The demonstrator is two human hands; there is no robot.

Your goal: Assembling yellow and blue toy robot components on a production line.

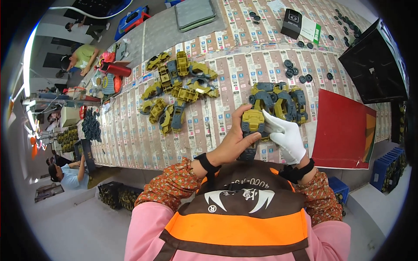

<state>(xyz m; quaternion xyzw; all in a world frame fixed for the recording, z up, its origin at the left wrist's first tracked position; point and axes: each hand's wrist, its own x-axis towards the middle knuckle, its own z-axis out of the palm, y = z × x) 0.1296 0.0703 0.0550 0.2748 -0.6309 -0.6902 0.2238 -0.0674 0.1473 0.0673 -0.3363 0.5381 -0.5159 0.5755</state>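
Close above the table's front edge, my bare left hand [234,141] is closed round a toy car body [253,119] with an olive-yellow shell and dark grey parts. My right hand [286,135], in a white glove, presses its fingers against the right side of the same car body. Its fingertips are partly hidden, so a small part between them cannot be ruled out. Just beyond my hands stands a tight group of similar toy cars [285,104], some with black wheels. A loose pile of olive and grey car bodies [174,89] lies to the left.
Loose black wheels [289,69] lie beyond the cars, with more [346,26] at the far right. A red board [339,130], a black bin [375,65] and a small black box [291,24] are on the right. Dark grey parts [90,125] are heaped at the left. Other people sit further left.
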